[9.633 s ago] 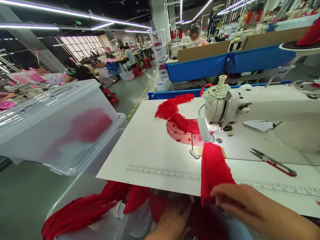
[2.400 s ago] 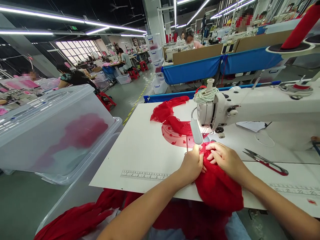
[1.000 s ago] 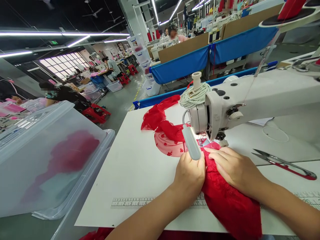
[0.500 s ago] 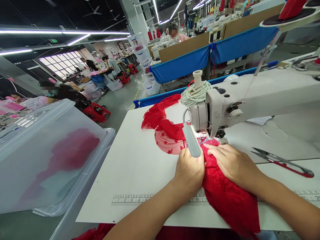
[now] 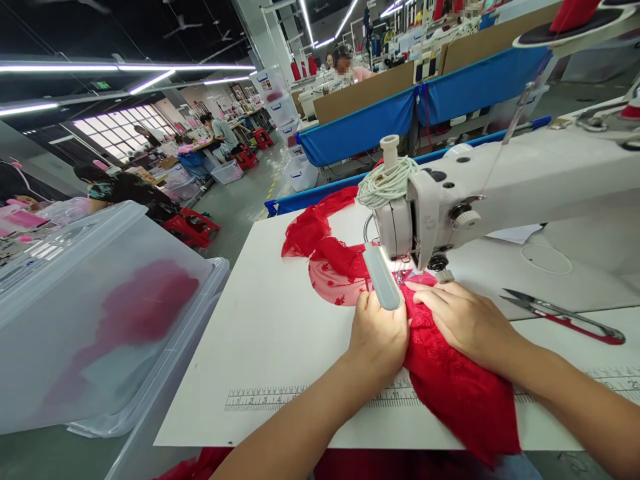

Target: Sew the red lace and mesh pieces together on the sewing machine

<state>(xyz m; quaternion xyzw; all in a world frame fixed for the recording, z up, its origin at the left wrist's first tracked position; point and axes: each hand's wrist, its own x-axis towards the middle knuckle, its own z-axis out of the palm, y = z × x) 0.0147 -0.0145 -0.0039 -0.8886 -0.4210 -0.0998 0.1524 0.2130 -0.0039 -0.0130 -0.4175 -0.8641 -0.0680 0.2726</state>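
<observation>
Red lace fabric (image 5: 440,353) runs from under the needle of a white sewing machine (image 5: 480,193) down over the table's front edge. My left hand (image 5: 379,330) is closed on the fabric's left edge, just below the grey plate (image 5: 383,277) by the needle; its fingertips are partly hidden. Lying on the fabric right of the needle is my right hand (image 5: 465,320), its fingers stretched out toward the presser foot (image 5: 400,275). Behind the plate, sheer red patterned cloth (image 5: 337,283) and bunched red cloth (image 5: 306,230) rest on the table.
Thread snips (image 5: 565,317) lie right of my right hand. A printed ruler (image 5: 265,399) crosses the front of the white table (image 5: 225,333). A translucent bin (image 5: 100,320) with red cloth stands at left. Other people work at machines farther back.
The view has shifted slightly. Both hands keep nearly the same place on the fabric beside the needle, and the fabric shows little visible movement.
</observation>
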